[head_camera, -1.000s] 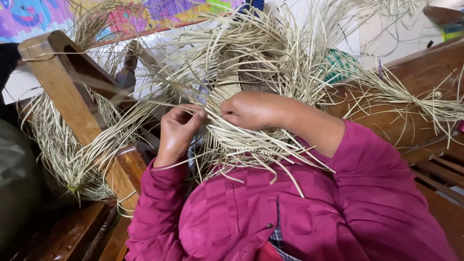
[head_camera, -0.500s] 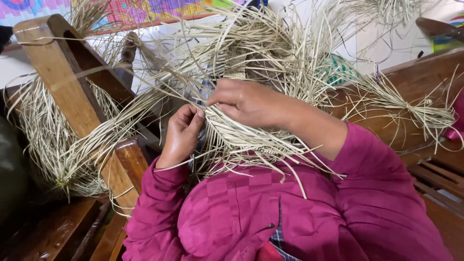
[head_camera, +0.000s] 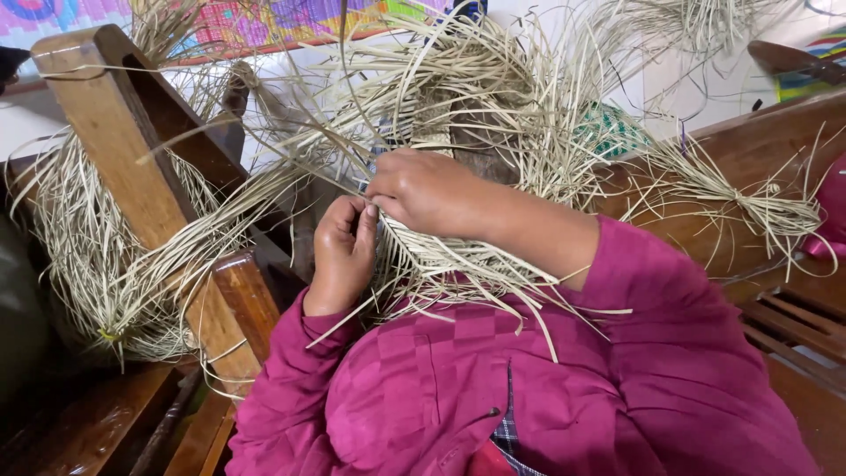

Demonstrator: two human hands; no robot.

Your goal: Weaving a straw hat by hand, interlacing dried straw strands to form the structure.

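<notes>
- The left hand (head_camera: 342,251) is curling shut, pinching pale straw strands (head_camera: 458,256).
- The right hand (head_camera: 432,189) is closing over the same strands, fingertips meeting the left.
- The straw is fanning across the lap, beside a wooden post (head_camera: 132,167).

- Soft, even daylight fills the scene; nothing is harshly lit.
- The far wall (head_camera: 564,53) is the brightest part, pale and close to washed out.
- Shadows are faint, darkest at near left beneath the wooden frame (head_camera: 132,176).
- The pale straw strands (head_camera: 493,79) catch the light without glare.
- Focus is sharp at the centre; the magenta sleeves (head_camera: 546,388) nearest the camera look slightly soft.
- Straight wooden edges bow a little toward the left and right borders.
</notes>
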